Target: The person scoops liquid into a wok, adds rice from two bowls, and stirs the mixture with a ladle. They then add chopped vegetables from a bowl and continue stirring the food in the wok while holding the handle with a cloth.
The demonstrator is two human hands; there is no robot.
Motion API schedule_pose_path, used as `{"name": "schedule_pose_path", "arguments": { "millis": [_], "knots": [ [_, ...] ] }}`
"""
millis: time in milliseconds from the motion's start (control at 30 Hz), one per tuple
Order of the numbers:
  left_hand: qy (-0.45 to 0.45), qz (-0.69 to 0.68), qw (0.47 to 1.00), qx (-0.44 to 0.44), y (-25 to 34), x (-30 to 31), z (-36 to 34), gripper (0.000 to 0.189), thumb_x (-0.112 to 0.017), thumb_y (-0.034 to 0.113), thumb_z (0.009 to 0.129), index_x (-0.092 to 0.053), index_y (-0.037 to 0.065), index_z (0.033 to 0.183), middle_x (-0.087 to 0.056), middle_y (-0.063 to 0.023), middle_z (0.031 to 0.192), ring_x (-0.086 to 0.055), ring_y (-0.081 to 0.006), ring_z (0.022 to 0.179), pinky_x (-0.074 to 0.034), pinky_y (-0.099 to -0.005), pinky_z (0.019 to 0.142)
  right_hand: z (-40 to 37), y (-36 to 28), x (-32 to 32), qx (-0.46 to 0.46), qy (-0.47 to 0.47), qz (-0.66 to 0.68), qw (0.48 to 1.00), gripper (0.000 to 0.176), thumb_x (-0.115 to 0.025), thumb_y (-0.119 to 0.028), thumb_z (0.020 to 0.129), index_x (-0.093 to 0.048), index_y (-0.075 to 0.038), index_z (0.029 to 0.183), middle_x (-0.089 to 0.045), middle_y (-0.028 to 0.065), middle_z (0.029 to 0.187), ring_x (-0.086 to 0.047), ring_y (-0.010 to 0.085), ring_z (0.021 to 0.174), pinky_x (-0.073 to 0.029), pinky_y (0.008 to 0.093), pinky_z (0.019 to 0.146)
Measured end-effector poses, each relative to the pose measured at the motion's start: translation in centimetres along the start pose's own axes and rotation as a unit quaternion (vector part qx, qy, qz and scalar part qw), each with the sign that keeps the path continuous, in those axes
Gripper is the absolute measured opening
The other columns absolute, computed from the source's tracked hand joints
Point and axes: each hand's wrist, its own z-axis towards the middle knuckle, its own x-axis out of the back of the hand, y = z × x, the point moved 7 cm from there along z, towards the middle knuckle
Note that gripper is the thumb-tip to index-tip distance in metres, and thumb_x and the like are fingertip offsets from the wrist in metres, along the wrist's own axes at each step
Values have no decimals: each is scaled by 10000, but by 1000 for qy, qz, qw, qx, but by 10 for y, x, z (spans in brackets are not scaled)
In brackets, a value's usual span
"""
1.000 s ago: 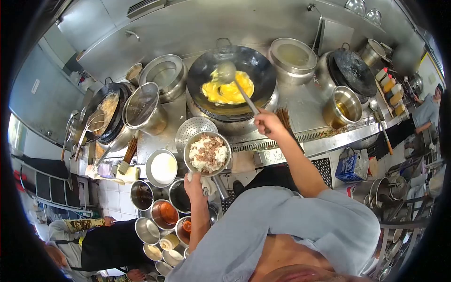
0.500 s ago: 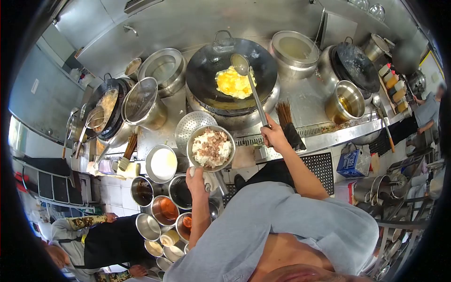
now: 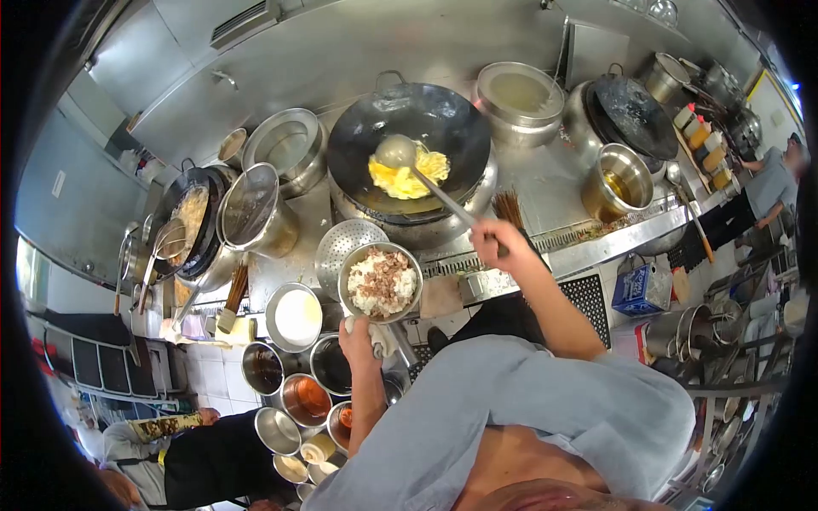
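In the large black wok (image 3: 443,111) lies a mass of yellow and white egg (image 3: 426,175). My right hand (image 3: 501,245) is closed round the long handle of a metal ladle (image 3: 396,152), whose bowl rests on the egg's upper left part. Nearer to me, my left hand (image 3: 358,338) grips a pale cloth (image 3: 382,340), just below a metal bowl (image 3: 381,283) of white rice topped with chopped brown meat. Behind that bowl is a perforated round strainer (image 3: 334,255). What lies under the cloth is hidden.
A bowl of white stuff (image 3: 295,317) and several sauce pots are at the lower left. Lidded pots (image 3: 521,94) flank the wok, with a brush (image 3: 509,209) and an oil pot (image 3: 619,183) to the right. One person (image 3: 217,456) stands lower left, another (image 3: 771,189) far right.
My right hand has moved the ladle left and toward me over the egg, which now lies more spread and folded. My left hand still grips the cloth. The view has shifted slightly.
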Motion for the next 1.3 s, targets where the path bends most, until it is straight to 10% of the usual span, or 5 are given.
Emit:
{"name": "schedule_pose_path", "arguments": {
  "millis": [200, 400, 600, 800, 1300],
  "knots": [
    [-11, -51, 999, -7, 6, 2, -9, 233, -589, 88, 798, -542, -8, 1005, -575, -68, 833, -562, -145, 685, -467, -284, 606, 15, 12, -20, 245, 148, -403, 869, 732, -500, -43, 790, -215, -45, 1465, -480, 46, 575, -441, 142, 394, -362, 306, 357],
    [25, -24, 999, 20, 1, 7, -13, 234, -571, 75, 804, -544, -13, 1020, -587, -80, 862, -572, -151, 705, -472, -290, 606, 12, -17, 1, 0, 14, -32, 999, 300, -558, -73, 797, -512, -49, 1092, -462, 0, 573, -406, 75, 388, -290, 229, 331],
    [11, -14, 1000, 2, 0, 7, -9, 177, -575, 125, 780, -541, 28, 925, -542, -78, 798, -568, -193, 690, -478, -331, 604, -7, 21, -28, 204, 189, -420, 864, 685, -474, 0, 799, -277, -115, 1446, -475, 55, 581, -457, 153, 381, -352, 291, 341],
    [6, -15, 1000, 9, -3, 2, -7, 172, -578, 97, 794, -551, 16, 943, -559, -62, 798, -554, -155, 666, -463, -298, 592, 10, -20, -18, 25, -13, 11, 1000, 250, -529, -87, 842, -487, -10, 1077, -471, 15, 566, -424, 93, 383, -316, 254, 343],
    [3, -9, 1000, 6, -5, 4, -7, 191, -578, 96, 795, -557, 14, 966, -576, -68, 824, -573, -161, 689, -479, -304, 609, 30, -19, -23, 150, 67, -237, 957, 489, -518, -67, 816, -411, -40, 1293, -474, 30, 587, -432, 125, 390, -345, 271, 347]
  ]
}}
